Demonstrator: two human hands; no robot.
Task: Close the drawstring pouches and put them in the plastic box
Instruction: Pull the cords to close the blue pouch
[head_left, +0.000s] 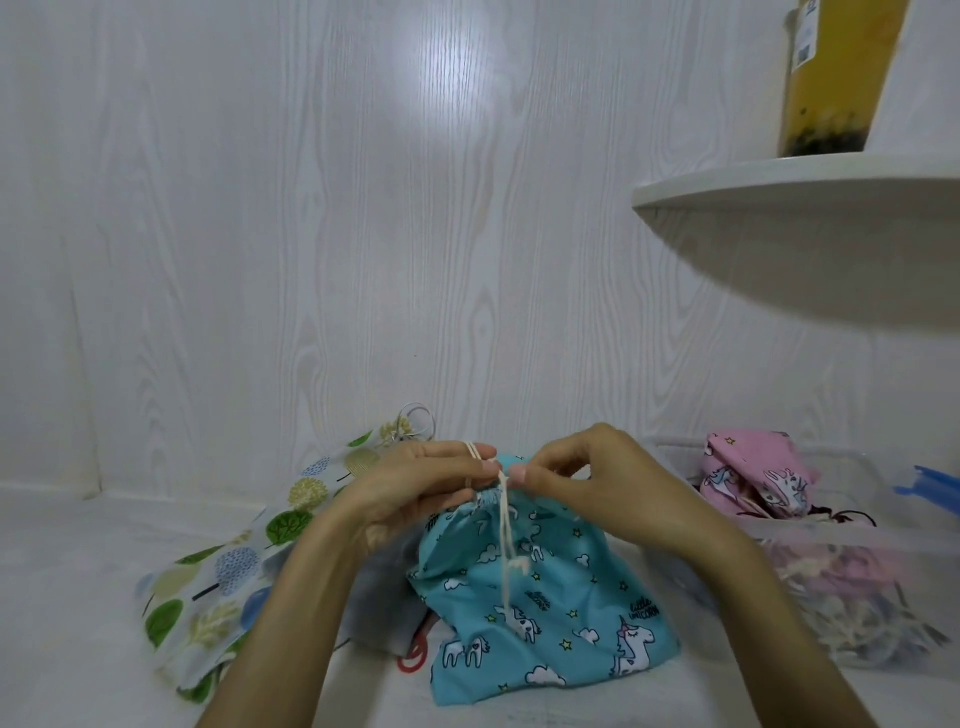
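A blue unicorn-print drawstring pouch (545, 608) lies in front of me, its neck gathered tight at the top. A cream drawstring (504, 540) hangs down over its front. My left hand (415, 493) has the cord looped over its fingers and pinches it. My right hand (587, 478) pinches the cord at the pouch's neck, fingertip to fingertip with the left. To the right stands a clear plastic box (831, 540) with a pink unicorn pouch (753, 478) on top of other pouches inside.
A tree-print pouch (234, 571) lies to the left, with a grey pouch (384, 608) and a red cord (413, 657) partly under my left arm. A white shelf (800, 182) juts out overhead at the right, carrying a yellow container (836, 78). A blue clip (930, 488) sits on the box's right edge.
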